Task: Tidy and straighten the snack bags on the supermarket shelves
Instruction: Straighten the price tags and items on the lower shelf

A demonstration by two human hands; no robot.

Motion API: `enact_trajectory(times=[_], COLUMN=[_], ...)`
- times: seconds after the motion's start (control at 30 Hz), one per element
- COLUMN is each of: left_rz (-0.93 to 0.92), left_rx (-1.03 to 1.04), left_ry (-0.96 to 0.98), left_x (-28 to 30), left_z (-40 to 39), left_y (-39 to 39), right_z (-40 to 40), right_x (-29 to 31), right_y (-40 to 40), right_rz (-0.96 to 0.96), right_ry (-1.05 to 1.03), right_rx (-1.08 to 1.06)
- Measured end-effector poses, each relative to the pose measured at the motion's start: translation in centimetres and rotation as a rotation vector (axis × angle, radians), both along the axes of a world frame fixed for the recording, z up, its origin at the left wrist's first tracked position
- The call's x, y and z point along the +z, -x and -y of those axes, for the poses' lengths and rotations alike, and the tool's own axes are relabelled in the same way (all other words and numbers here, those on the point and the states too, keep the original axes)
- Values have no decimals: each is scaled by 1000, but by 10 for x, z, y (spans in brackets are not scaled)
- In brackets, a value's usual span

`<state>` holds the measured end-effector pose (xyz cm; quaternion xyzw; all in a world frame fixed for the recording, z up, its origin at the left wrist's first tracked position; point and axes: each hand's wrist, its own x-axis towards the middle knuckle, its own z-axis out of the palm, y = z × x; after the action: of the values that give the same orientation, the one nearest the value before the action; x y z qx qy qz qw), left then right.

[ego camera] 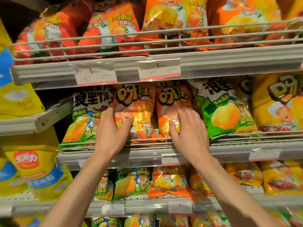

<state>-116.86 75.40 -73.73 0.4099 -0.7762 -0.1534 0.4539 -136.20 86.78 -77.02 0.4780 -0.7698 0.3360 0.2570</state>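
Note:
Two orange snack bags stand side by side on the middle shelf behind a wire rail [147,140]. My left hand [111,133] grips the left orange bag [139,108] by its lower left edge, fingers behind it and thumb across the front. My right hand [190,131] holds the right orange bag [170,102] low down, thumb on its front and fingers curled over its right side. A green-and-white bag [85,115] stands to the left of them and another green bag [224,112] leans to the right.
A yellow bag [278,104] stands at the far right of the middle shelf. Orange bags [164,18] fill the top shelf behind its wire rail. Price tags [95,72] hang on the shelf edge. Green, orange and yellow bags sit on the lower shelf [147,182]. Yellow-and-blue bags [27,169] fill the left bay.

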Motion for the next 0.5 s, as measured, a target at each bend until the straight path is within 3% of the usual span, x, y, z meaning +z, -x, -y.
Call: enact_trajectory(times=[0.5], left_rz=[-244], left_rx=[36], left_ry=[-156], left_x=[39], left_z=[-7], left_y=[-10], right_z=[-11], right_x=[10], right_y=[3], right_rz=[132], right_ry=[-25], right_rx=[149])
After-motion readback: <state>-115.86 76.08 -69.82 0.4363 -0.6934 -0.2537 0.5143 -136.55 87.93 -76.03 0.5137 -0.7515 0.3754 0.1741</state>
